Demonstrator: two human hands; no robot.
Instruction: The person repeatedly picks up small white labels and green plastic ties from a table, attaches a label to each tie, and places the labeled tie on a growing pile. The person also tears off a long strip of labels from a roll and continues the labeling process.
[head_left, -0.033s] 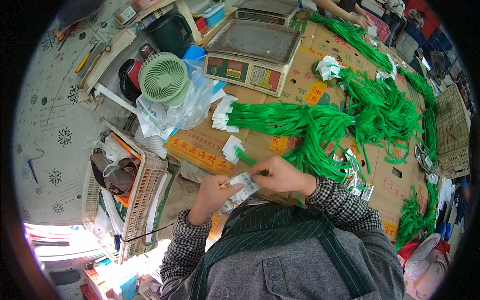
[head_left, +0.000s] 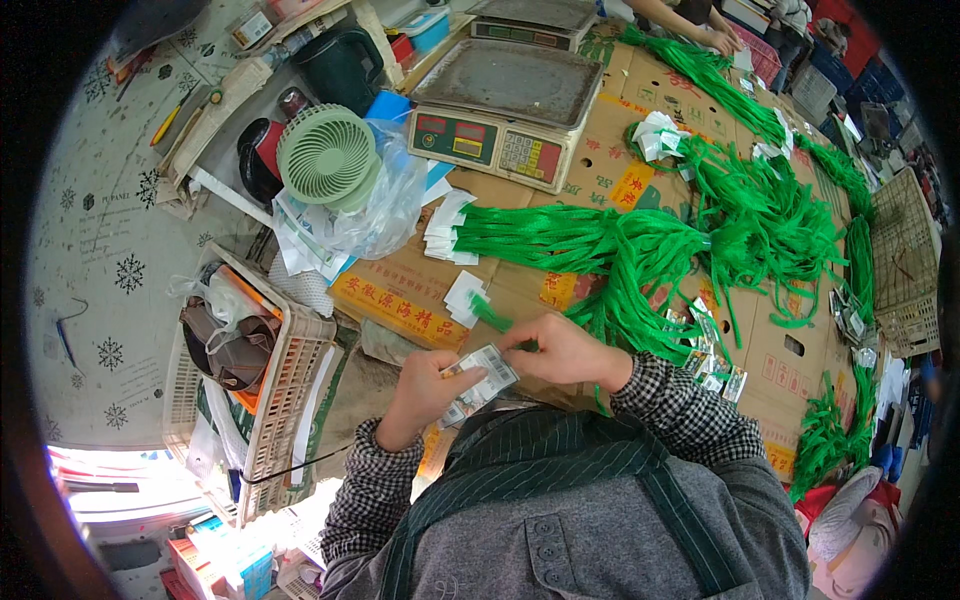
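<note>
My left hand [head_left: 424, 393] grips a small stack of printed cards [head_left: 484, 374] with a barcode on the top one. At the upper right edge of the cards, my right hand [head_left: 566, 350] is closed, thumb and fingers pinched around a bit of green mesh netting [head_left: 487, 312]; what else they pinch is hidden. Just beyond the right hand lie white tags [head_left: 464, 299] joined to that netting. Farther off, a long bundle of green mesh netting [head_left: 560, 232] stretches across the cardboard, white tags [head_left: 448, 228] fanned at its left end. More printed cards [head_left: 712, 345] lie by my right forearm.
Flattened cardboard [head_left: 400, 300] covers the table. A digital scale [head_left: 500, 100] stands at the back, with a green fan [head_left: 328, 155] and a clear plastic bag [head_left: 385, 215] to its left. A plastic crate [head_left: 290, 375] sits at left. Another person's hands [head_left: 722, 38] work at far right.
</note>
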